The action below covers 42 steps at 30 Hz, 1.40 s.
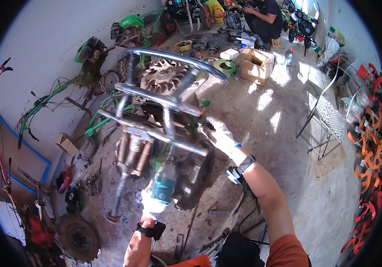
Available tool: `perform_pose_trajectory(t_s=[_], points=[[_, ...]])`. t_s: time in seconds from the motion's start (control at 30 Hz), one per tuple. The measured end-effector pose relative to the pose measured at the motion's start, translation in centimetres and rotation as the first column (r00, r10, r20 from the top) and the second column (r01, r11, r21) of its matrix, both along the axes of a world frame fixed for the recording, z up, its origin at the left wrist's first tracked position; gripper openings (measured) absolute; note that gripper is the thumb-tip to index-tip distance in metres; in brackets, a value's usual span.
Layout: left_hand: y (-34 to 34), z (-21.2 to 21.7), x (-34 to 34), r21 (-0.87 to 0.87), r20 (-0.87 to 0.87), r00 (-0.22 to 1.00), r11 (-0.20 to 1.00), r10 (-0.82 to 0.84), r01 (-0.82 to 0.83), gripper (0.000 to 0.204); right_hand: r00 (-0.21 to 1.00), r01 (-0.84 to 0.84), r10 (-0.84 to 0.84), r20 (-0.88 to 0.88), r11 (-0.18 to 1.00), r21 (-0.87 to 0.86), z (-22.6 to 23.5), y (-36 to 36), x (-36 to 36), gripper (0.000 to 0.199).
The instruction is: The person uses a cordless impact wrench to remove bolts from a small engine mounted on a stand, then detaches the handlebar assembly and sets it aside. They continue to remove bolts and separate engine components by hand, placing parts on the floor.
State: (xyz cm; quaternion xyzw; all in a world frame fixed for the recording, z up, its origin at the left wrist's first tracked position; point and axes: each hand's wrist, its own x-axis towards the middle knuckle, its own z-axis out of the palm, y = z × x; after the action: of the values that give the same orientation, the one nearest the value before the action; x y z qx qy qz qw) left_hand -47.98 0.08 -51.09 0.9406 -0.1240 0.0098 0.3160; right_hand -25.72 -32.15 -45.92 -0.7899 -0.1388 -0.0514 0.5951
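My left hand, in a white glove, is wrapped round a teal cordless impact wrench. The tool points away from me, its nose at the underside of a bare metal frame made of tubes and bars. Beyond the wrench, that frame stands tilted and partly smeared by motion. Beside its right end is my gloved right hand, fingers curled around a dark spot that is too unclear to name. Two coil springs hang below the frame at its left. A dark wheel lies to the right of the wrench.
Green machine parts and a tyre line the left. A cardboard box stands farther off, near a crouching person. At right are a metal-topped stool and heaped orange and red parts. Loose tools and a cable lie nearby.
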Motion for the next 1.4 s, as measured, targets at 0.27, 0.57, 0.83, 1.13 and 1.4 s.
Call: perform_pose_trajectory(t_s=[0.27, 0.57, 0.83, 1.13, 1.4], points=[[-2.9, -1.3, -2.5, -0.104, -0.033, 0.999, 0.995, -0.013, 0.01, 0.077, 0.948, 0.089, 0.017, -0.317, 0.944, 0.318, -5.1, -1.5, -1.5, 0.045], [0.4, 4.8, -8.6, -0.513, -0.066, 0.995, 0.858, -0.081, 0.035, 0.079, 0.888, -0.108, 0.37, -0.273, 0.745, 0.658, -1.6, -1.5, -1.6, 0.03], [8.9, 11.4, -13.9, -0.759, 0.263, 0.961, 0.597, -0.085, 0.261, 0.081, 0.914, -0.002, 0.166, 0.371, 0.914, -0.405, 1.4, -2.4, -3.3, 0.028], [20.4, 3.6, -17.0, -0.539, 0.26, 0.961, 0.84, 0.095, 0.063, 0.043, 0.932, 0.077, -0.091, -0.351, 0.996, -0.055, 4.0, -3.1, -11.5, 0.023], [26.1, -0.3, -21.1, -0.583, -0.516, 0.854, 0.7, 0.072, -0.412, 0.065, 0.937, -0.301, 0.134, -0.323, 0.78, -0.549, 8.4, 7.6, -18.6, 0.021]])
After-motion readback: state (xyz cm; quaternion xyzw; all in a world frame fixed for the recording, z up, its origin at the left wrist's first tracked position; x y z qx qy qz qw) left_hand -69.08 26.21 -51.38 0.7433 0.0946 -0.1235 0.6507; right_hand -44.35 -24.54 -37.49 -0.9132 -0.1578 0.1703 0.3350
